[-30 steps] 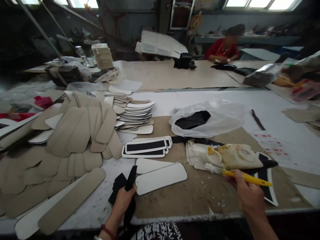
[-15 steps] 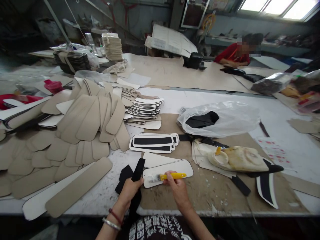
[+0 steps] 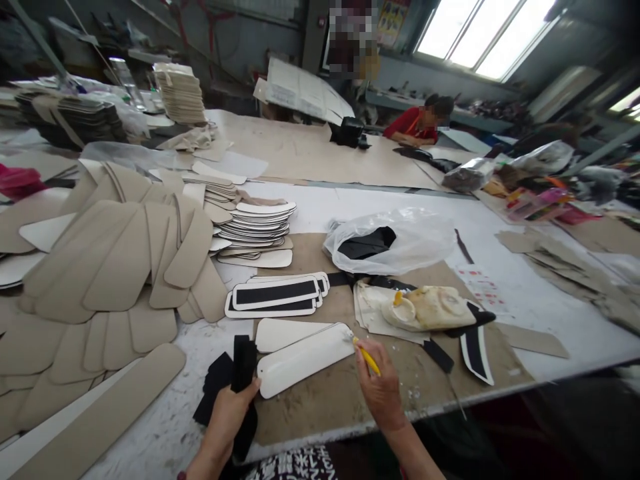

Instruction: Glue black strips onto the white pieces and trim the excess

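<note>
My right hand [image 3: 383, 393] is closed around a yellow-handled brush [image 3: 370, 360]. The brush tip meets the right end of a long white rounded panel [image 3: 305, 361], whose surface looks wet. My left hand [image 3: 225, 415] grips black fabric strips [image 3: 243, 363], its thumb at the panel's left end. More black strips [image 3: 213, 390] lie beside that hand. Behind the panel is a second white panel [image 3: 283, 333], partly covered. Farther back lie several white panels with black strips on them [image 3: 275, 293].
Beige panels [image 3: 120, 253] heap up on the left, with stacked panels [image 3: 257, 230] beyond. A stained glue container [image 3: 430, 309] lies right of centre, in front of a plastic bag [image 3: 415, 243] holding black material. A person in red [image 3: 410, 125] leans on the far table.
My right hand has moved the brush rightward along the white panel, from its left part to its right end. My left hand still holds the black strips. The camera view has turned right.
</note>
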Demonstrator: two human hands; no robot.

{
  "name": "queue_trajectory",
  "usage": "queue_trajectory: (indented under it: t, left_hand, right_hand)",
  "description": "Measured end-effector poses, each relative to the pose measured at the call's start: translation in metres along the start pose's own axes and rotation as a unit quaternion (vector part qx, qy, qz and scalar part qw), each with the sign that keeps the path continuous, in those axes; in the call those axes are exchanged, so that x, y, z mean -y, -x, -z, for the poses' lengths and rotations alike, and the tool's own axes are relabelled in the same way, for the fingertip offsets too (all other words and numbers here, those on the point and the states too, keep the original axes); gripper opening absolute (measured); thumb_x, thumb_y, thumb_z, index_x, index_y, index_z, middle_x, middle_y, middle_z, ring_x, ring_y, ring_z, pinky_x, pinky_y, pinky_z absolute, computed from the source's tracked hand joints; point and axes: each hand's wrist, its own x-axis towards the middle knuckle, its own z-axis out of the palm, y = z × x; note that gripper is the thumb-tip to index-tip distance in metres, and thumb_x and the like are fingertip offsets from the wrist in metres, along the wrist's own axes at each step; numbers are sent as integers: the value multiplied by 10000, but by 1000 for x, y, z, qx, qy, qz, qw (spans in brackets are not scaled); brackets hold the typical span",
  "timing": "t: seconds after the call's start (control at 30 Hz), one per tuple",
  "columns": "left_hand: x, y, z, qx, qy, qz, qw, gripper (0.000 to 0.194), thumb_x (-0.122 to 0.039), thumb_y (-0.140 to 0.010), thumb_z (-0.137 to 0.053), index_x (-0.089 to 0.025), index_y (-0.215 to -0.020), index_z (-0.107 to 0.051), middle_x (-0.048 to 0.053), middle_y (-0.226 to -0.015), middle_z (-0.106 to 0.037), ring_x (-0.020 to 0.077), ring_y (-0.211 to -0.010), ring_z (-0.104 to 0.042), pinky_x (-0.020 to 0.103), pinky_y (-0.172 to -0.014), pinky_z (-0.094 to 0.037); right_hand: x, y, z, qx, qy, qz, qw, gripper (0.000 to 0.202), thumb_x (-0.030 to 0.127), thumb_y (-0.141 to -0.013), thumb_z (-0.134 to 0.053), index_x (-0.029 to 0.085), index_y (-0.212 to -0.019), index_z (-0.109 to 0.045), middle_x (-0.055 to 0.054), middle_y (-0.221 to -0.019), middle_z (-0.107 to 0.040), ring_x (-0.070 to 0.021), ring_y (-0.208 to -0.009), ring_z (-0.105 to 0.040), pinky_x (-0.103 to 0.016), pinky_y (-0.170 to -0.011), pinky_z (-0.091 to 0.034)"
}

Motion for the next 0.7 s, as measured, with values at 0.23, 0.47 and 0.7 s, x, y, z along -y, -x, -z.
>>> queue_trajectory:
  t: [0.23,0.47,0.7]
  left_hand:
    - [3,-6,-3,-6,-6,21,1000,443,-492,-528,-632,-93,-721,-627,-48,-415,-403,136,-434,-365,281,-470,-276]
    - [-2,-2,2,-7,-41,-12,999,451,-473,-548,-637,-80,-767,-659,64,-610,-613,231,-642,-562,321,-597,-415]
    - [4,14,-3,20,-33,-40,998,494,-499,-507,-666,-66,-745,-675,105,-692,-668,278,-740,-598,322,-647,-456]
  right_hand:
    - [25,22,-13,54,39,67,996,246,135,-813,-490,217,-1034,-560,-69,-893,-593,-195,-860,-550,-349,-757,-495]
    - [79,28,-11,108,-169,-27,979,199,118,-826,-445,202,-961,-565,-65,-877,-578,-170,-860,-556,-310,-750,-497]
    - [60,14,15,24,-208,-182,961,132,241,-828,-485,174,-877,-587,-67,-849,-592,-192,-823,-560,-336,-737,-478]
